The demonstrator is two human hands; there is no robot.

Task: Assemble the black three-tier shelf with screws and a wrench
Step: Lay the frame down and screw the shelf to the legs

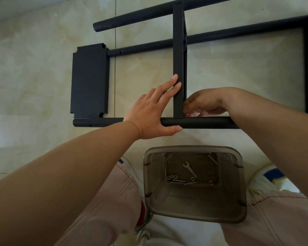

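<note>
1. The step in hand looks like fixing the middle black flat metal shelf panel (178, 50), standing on edge at center frame, to the near black round metal pole (203, 122) that runs across the middle of the frame on the tiled floor (34, 77).
2. The left hand (149, 112) is spread flat, fingers straight against the panel's left face and thumb under the pole. Good brace, I'd leave it right there so the holes stay lined up.
3. The right hand (203, 103) is curled in at the joint on the panel's right side. Can't tell whether it pinches a screw or nut; the fingertips are hidden behind the panel.
4. I'd start the screw by finger, only a few turns, checking the panel sits square to the pole.
5. The small silver open-end wrench (189, 168) lies with the loose silver screws and nuts (176, 180) in the translucent grey plastic bin (238, 174) at lower center, between the knees. Grab it only for the final snug.
6. The spare black shelf panel (89, 80) lies flat at left, its turn comes after.
</note>
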